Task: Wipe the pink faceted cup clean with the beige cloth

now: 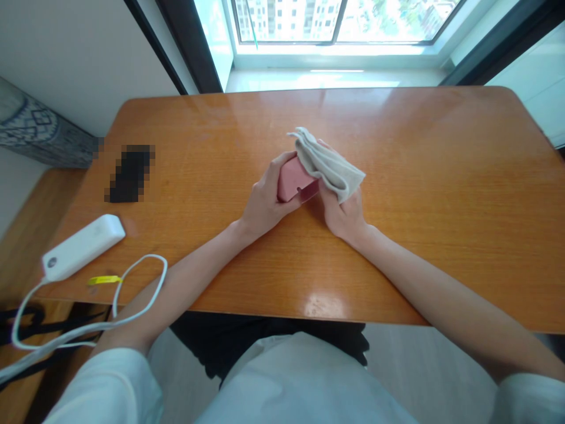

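Over the middle of the wooden table [212, 235], my left hand [263, 194] is closed around the left side of a small pink box-like object [292, 178], thumb along its near edge. A dark notch shows on that edge. My right hand [346, 211] grips a folded light-grey cloth [329, 162], which lies against the right part of the pink object. The cloth covers most of my right fingers and hides that end of the object, so its exact kind does not show.
On the left stand a blurred black item [130, 174] and a white power strip [83, 247]. Its white cable [145, 256], with a yellow tag [105, 280], loops at my left forearm. A window [331, 23] lies beyond the table's far edge.
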A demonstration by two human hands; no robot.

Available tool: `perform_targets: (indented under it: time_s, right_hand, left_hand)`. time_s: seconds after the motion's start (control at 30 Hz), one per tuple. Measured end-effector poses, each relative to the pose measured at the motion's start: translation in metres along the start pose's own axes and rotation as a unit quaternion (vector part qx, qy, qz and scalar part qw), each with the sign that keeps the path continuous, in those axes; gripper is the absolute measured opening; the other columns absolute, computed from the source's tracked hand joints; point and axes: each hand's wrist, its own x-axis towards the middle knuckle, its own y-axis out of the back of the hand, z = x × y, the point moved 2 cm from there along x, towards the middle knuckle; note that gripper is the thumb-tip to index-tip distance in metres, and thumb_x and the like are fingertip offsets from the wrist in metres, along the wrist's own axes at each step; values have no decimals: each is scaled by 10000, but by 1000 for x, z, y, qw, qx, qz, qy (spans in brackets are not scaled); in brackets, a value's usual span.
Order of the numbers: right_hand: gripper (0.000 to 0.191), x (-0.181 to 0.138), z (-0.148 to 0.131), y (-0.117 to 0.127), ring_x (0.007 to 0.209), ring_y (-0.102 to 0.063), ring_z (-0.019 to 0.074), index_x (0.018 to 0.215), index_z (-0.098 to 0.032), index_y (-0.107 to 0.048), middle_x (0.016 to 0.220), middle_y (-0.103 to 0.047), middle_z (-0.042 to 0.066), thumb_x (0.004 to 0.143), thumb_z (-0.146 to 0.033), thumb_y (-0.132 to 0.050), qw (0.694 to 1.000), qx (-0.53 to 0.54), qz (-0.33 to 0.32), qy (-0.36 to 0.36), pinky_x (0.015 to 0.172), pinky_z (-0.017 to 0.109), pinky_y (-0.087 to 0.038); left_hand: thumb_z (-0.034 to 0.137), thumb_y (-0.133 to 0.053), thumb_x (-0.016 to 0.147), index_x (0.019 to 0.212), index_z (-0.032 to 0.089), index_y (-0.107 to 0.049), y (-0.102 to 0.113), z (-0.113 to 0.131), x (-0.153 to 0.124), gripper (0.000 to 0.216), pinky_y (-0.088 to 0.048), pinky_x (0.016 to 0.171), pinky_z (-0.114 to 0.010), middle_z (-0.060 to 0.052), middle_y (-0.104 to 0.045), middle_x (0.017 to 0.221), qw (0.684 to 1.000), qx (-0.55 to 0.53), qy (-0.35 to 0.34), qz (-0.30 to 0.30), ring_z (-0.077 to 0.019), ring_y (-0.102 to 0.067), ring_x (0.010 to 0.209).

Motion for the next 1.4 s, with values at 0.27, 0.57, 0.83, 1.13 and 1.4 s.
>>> perform_targets:
  time_s: [0.27, 0.57, 0.83, 1.13, 1.4]
  right_hand:
    - [576, -6, -20, 0, 1760, -466, 380, 1708, -477, -604, 1842, -556, -26, 1160, -636, -528, 994, -64, -38, 81, 1456, 702, -414]
    - [526, -3, 2, -2, 1673, -594, 355, 1707, -410, -612, 1722, -693, 45, 1213, -539, -485, 1000, -6, 7, -2, 1403, 687, -498]
    - [563, -4, -12, 0, 1735, -509, 366, 1739, -419, -571, 1824, -583, 26, 1193, -545, -519, 997, -40, -17, 68, 1432, 689, -461]
    - [600, -5, -14, 1, 1737, -506, 379, 1777, -451, -515, 1823, -585, -5, 1185, -546, -543, 997, -41, -10, 67, 1439, 701, -453]
    - [470, -2, 4, 2, 1584, -689, 332, 1640, -422, -680, 1628, -770, 23, 1221, -513, -487, 999, 0, 28, -36, 1362, 633, -570]
  left_hand:
    - [807, -789, 993, 1495, 342, -567, -4, -23, -6, 720, -699, 882, -496, -54, -834, 1335, 1000, -13, -3, -7, -278, -802, 1047]
    - [698, -752, 1077, 1677, 321, -412, 1, 0, 1, 786, -634, 1131, -437, -94, -676, 1653, 1000, 5, -30, -4, -307, -746, 1428]
    - [743, -749, 1061, 1607, 319, -460, -3, -13, -2, 750, -681, 947, -443, -75, -785, 1437, 1000, -5, -30, 4, -287, -816, 1169]
    - [716, -767, 1055, 1611, 326, -453, -1, -7, -2, 749, -681, 1027, -457, -100, -755, 1497, 1000, -4, -20, 4, -311, -808, 1288]
    - [669, -750, 1086, 1673, 324, -418, 1, 1, 2, 758, -633, 1157, -455, -101, -664, 1659, 999, -2, -41, -3, -315, -739, 1447]
